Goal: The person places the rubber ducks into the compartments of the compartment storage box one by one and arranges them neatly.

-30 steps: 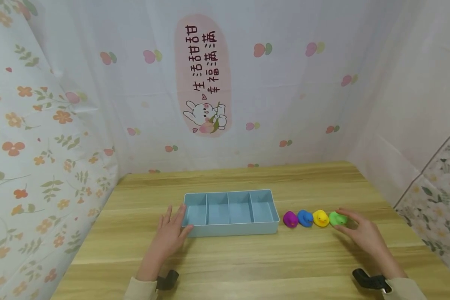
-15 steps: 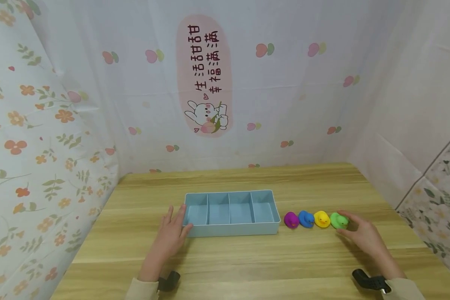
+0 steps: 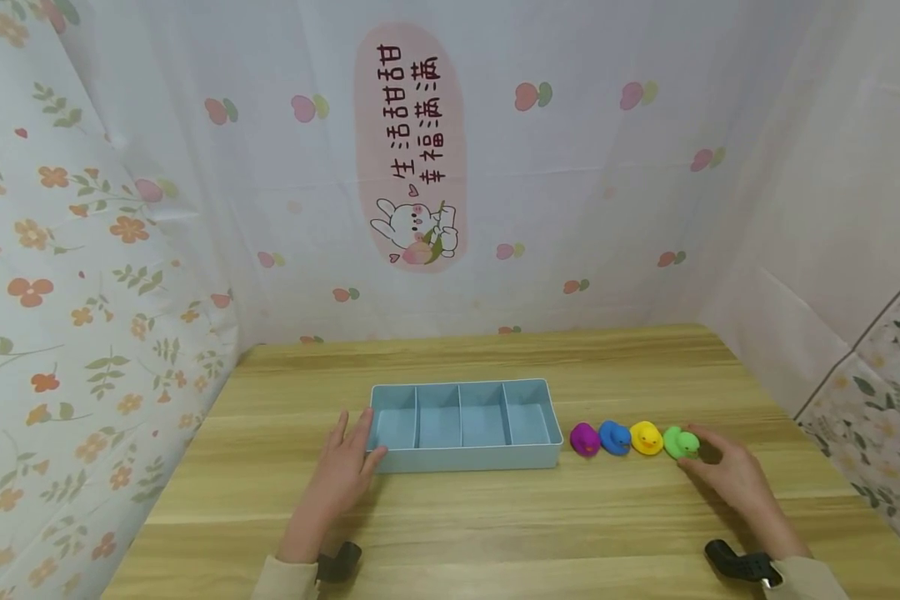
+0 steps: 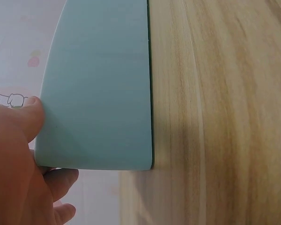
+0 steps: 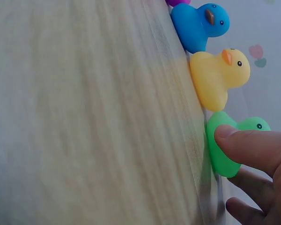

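Green duck (image 3: 677, 442) is pinched in the right hand (image 3: 735, 477). To that hand's left sit a yellow duck (image 3: 647, 438), a blue duck (image 3: 614, 437) and a purple duck (image 3: 586, 439). The left hand (image 3: 343, 468), fingers spread, touches the blue tray (image 3: 472, 459).

The left sleeve (image 3: 285, 579) and right sleeve (image 3: 808, 578) are plain, long and beige. Beside each is a black, bent mount (image 3: 738, 562), smooth and blunt-ended. The fingers (image 4: 61, 182) are bare.

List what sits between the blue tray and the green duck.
Going from the tray to the green duck: purple duck, blue duck, yellow duck. Head view shows it.
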`<move>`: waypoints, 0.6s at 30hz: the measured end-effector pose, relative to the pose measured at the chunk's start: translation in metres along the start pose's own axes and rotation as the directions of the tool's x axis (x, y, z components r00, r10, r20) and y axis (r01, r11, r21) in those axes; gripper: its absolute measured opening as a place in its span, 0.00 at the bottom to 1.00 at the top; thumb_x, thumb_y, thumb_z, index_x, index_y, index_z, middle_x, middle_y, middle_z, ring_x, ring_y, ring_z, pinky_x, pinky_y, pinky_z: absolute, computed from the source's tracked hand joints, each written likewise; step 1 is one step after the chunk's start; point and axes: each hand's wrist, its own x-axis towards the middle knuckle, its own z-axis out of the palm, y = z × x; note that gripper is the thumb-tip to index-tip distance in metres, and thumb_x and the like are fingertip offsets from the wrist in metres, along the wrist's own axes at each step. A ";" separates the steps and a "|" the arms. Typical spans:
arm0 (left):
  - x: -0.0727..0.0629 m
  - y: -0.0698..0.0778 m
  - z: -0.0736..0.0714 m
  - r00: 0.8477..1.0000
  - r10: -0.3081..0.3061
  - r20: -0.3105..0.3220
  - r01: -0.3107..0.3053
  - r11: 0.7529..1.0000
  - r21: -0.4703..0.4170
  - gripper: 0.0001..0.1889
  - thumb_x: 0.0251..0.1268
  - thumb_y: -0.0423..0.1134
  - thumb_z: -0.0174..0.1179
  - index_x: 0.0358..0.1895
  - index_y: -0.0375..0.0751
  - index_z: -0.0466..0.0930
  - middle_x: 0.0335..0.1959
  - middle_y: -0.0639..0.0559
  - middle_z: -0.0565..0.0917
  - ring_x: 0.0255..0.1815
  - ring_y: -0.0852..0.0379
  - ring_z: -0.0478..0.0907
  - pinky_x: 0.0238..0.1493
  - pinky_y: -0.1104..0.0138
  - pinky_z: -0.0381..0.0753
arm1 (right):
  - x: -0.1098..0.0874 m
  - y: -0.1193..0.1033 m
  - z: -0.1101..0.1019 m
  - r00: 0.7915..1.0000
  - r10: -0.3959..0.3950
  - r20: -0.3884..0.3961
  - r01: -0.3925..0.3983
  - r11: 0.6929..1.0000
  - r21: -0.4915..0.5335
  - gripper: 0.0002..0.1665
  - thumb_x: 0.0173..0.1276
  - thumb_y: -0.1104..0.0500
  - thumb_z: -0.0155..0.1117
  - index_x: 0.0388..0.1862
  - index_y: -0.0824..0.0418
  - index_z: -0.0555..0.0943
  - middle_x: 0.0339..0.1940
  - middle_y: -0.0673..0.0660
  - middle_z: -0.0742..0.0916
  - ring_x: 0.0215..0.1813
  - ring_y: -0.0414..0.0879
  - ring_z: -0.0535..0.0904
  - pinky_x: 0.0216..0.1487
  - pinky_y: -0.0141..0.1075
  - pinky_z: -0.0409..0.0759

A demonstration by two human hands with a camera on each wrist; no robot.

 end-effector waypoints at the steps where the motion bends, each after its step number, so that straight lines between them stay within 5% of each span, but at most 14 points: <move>1: 0.000 0.000 0.000 1.000 -0.001 0.001 0.001 1.000 0.001 0.33 0.72 0.46 0.51 0.72 0.29 0.54 0.67 0.33 0.69 0.74 0.29 0.47 0.68 0.35 0.50 | 0.000 0.000 0.000 1.000 0.008 -0.002 -0.008 1.000 -0.001 0.39 0.61 0.52 0.69 0.64 0.73 0.68 0.62 0.80 0.70 0.61 0.80 0.62 0.55 0.71 0.61; 18: 0.000 0.000 -0.001 1.000 0.003 -0.010 -0.003 1.000 -0.004 0.33 0.72 0.45 0.52 0.72 0.29 0.54 0.67 0.33 0.69 0.74 0.29 0.48 0.68 0.35 0.53 | -0.002 -0.005 -0.002 0.997 0.066 -0.036 -0.066 0.998 -0.010 0.37 0.64 0.45 0.66 0.62 0.71 0.71 0.61 0.80 0.72 0.59 0.79 0.66 0.52 0.69 0.67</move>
